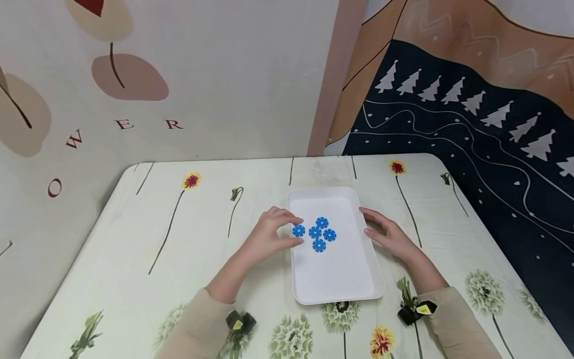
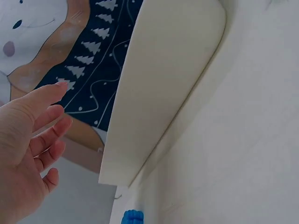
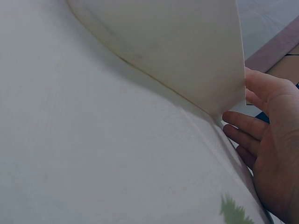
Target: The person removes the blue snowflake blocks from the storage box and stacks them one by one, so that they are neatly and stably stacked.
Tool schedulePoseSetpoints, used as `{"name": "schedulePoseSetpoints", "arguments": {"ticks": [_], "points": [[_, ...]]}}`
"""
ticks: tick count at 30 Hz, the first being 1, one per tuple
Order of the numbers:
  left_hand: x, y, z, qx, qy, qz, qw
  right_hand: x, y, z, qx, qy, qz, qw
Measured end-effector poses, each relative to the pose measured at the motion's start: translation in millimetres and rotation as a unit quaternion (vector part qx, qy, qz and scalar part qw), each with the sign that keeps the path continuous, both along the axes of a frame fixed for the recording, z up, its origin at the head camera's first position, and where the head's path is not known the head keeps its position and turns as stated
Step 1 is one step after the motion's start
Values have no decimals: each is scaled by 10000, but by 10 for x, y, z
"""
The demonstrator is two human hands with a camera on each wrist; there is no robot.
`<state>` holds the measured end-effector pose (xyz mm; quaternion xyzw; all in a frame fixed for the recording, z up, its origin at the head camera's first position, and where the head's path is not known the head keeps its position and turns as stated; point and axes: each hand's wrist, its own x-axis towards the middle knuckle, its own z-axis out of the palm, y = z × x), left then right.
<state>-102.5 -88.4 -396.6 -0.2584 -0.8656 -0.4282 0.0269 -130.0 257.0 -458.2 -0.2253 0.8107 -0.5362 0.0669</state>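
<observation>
A shallow white tray [image 1: 341, 274] lies on the table with several blue notched plastic discs [image 1: 319, 245], like snowflake building pieces, clustered in its upper part. Another blue disc [image 1: 298, 230] sits apart by the left wall. My left hand [image 1: 273, 232] reaches to that wall, thumb and fingers spread on either side of this disc; the left wrist view shows a gap between thumb and fingertips with nothing pinched. At the right side, my right hand [image 1: 390, 237] has its fingertips at the tray's outer edge, fingers loosely bent. Whether they press on it I cannot tell.
A flower-printed cloth [image 1: 215, 279] covers the table, which meets a pale wall at the back. Low in the left wrist view, a blue object [image 2: 132, 217] shows, cut off by the frame. Black straps circle both wrists.
</observation>
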Motion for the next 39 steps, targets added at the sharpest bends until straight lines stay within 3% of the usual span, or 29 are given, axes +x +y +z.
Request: {"name": "schedulePoseSetpoints", "arguments": {"ticks": [10,19,39], "points": [[-128,207,-42,-425,-102,-711,9965,-17,9,-43,50,23,-10,10000],[-222,399,-33,-1025,-148,-1196,9874,-5,-2,-14,103,24,-81,9999],[-522,709,-211,-2264,-388,-1420,9628,-7,-9,-8,82,9,-23,10000]]}}
